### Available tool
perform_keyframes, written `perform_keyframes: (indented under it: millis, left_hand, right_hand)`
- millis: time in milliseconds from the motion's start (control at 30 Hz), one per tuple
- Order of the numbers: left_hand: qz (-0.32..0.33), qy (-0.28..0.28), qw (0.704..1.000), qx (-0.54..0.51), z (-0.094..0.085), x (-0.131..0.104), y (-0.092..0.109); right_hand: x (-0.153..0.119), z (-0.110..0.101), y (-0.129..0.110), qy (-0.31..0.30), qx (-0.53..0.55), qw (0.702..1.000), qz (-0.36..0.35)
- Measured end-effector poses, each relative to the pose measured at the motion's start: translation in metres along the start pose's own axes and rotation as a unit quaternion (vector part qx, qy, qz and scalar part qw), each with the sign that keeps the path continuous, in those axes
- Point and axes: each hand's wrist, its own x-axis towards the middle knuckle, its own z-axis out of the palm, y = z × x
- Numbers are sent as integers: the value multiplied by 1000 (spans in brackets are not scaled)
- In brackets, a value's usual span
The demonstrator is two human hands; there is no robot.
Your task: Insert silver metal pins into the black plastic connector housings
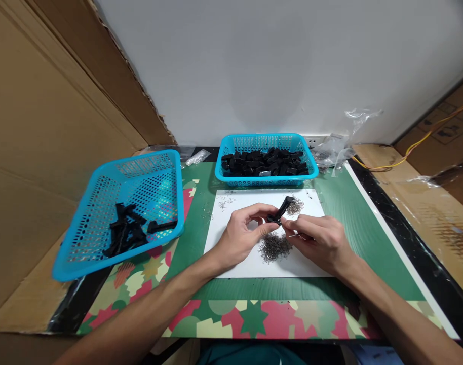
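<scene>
Black plastic piece — pinched in my left fingers above the white sheet; my right fingers close on its lower end. Box printing at right — too small to read.

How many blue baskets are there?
2. The back basket is against the wall, just beyond the white paper. The left basket is to the left of the paper. I can't see any others.
</scene>
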Motion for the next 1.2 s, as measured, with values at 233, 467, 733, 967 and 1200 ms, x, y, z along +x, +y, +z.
perform_keyframes:
  millis: [233,467,733,967,1200]
  left_hand:
    - [-20,-7,1000,-6,-1,0,-1]
    - [-44,-42,998,-10,-2,-2,1]
    - [-52,-67,995,-61,-2,-2,1]
    - [-85,-107,983,-122,-5,0,2]
    - [-98,-116,981,-125,-6,0,2]
  right_hand:
    - [-4,1,3,-20,22,1000,10]
    - [2,-3,-1,-25,127,989,78]
    - [5,-4,-1,-13,160,981,106]
    - [5,-5,1,-4,173,982,71]
    - [4,-4,1,13,154,987,48]
